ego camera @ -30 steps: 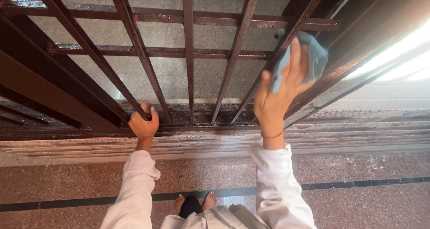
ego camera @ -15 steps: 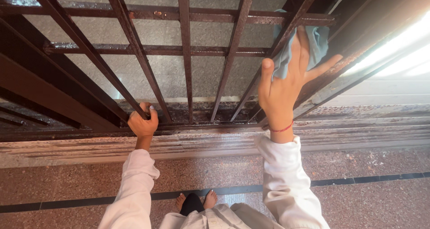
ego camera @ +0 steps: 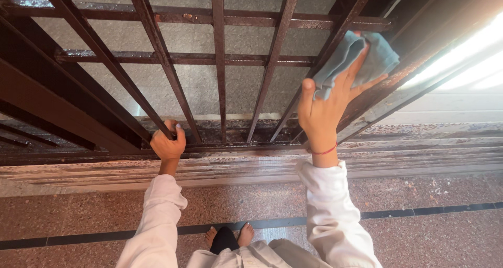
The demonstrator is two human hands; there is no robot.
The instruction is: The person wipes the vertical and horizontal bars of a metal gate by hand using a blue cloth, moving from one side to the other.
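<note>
A light blue cloth (ego camera: 350, 63), soft and bunched into folds, lies pressed against the dark brown, rust-flecked window grille (ego camera: 220, 63), on the slanted bar at the grille's right side. The right hand (ego camera: 327, 108) holds it there, fingers spread over the cloth, a thin red thread at the wrist. The left hand (ego camera: 167, 142) is closed around one bar near the grille's bottom rail. One cloth, two hands, five upright bars crossed by two horizontal ones. Below the grille, two bare feet (ego camera: 229, 236) stand on the speckled floor (ego camera: 445, 236).
</note>
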